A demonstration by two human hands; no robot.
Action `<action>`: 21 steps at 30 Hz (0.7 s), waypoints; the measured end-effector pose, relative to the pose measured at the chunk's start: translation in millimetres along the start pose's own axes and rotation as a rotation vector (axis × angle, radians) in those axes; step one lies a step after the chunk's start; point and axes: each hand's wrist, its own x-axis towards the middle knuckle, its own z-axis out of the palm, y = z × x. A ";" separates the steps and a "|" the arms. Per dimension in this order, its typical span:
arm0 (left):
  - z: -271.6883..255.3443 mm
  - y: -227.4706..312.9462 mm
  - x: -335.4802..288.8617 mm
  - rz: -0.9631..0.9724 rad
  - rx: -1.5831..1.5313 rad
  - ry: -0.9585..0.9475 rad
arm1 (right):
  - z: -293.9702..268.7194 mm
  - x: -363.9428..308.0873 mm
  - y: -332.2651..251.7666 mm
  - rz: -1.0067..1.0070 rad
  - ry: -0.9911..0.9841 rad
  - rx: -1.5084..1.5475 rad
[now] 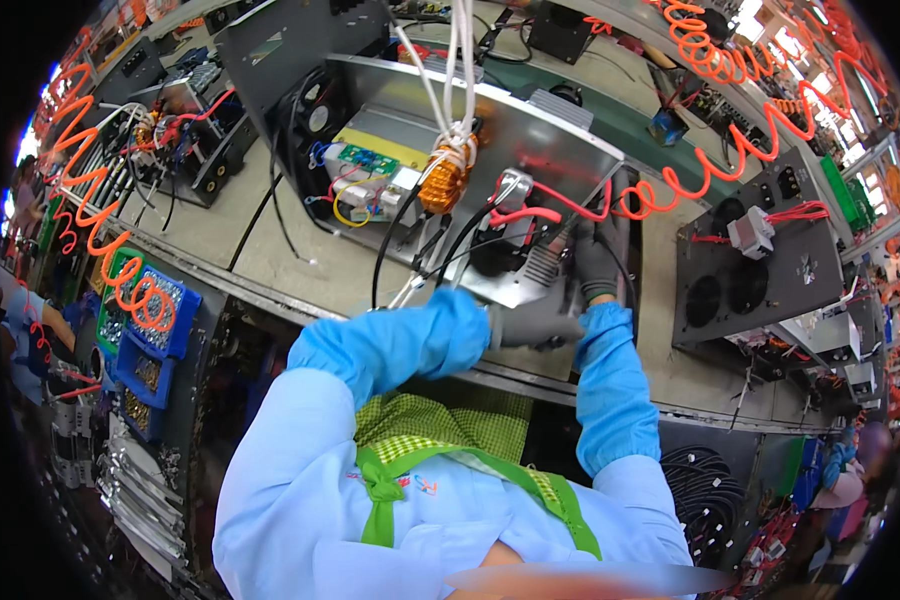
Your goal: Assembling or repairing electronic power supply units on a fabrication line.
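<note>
An open metal chassis [515, 120] lies on the bench before me, with a copper-wound coil [444, 183], a green circuit board [368, 160] and thick white cables [460, 90] in it. My left hand [532, 326], in a dark grey glove, is at the chassis's near edge. Its fingers are closed around something dark that I cannot make out. My right hand [596, 262], gloved alike, reaches to the chassis's right end, beside a ribbed metal heat sink [541, 270] and a red wire [585, 208]. Its fingers are bent together; what they hold is hidden.
Another dark chassis with fans [745, 255] stands to the right. A partly wired unit [185, 140] sits at the far left. Blue bins of small fasteners [150, 365] hang by the bench's left end. Coiled orange air hoses [735, 165] cross above the bench. Black cable coils [705, 485] lie low right.
</note>
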 end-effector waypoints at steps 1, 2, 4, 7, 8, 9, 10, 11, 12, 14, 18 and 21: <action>-0.6 -4.6 -0.6 0.019 -0.014 -0.034 | -4.7 1.5 -15.1 -0.029 0.028 0.037; -1.1 -9.9 -2.8 0.032 -0.030 -0.066 | -3.7 -1.1 -14.9 -0.002 0.020 0.007; 0.6 -23.1 -12.4 0.022 -0.014 -0.070 | -3.2 -1.1 -15.5 -0.010 0.030 0.021; -4.4 -63.7 -1.7 0.178 0.001 -0.050 | -8.1 -0.5 -19.5 -0.036 0.043 0.073; -2.2 -65.6 -2.6 0.167 -0.003 -0.055 | -10.7 -1.4 -20.7 -0.023 0.041 0.072; -4.2 -64.6 1.2 0.193 0.062 -0.034 | -13.9 2.8 -21.1 -0.016 0.015 0.059; -6.0 -63.6 1.0 0.214 0.124 -0.005 | -15.7 1.0 -26.6 -0.007 -0.019 0.054; -5.2 -47.9 -5.6 0.044 0.133 -0.007 | -27.0 2.3 -56.8 -0.102 0.060 -0.053; 2.0 -30.7 -11.1 -0.007 0.140 0.038 | -31.2 -4.7 -54.6 0.150 -0.044 0.248; -3.0 -36.5 0.7 0.007 -0.090 0.174 | -32.8 -26.7 -79.6 0.170 -0.066 0.239; -2.0 -42.3 11.5 0.013 -0.658 0.305 | -66.3 -96.8 -124.1 0.154 -0.071 0.160; 13.9 -57.2 -5.2 0.181 -0.313 0.456 | -103.9 -139.0 -149.9 0.041 0.012 0.148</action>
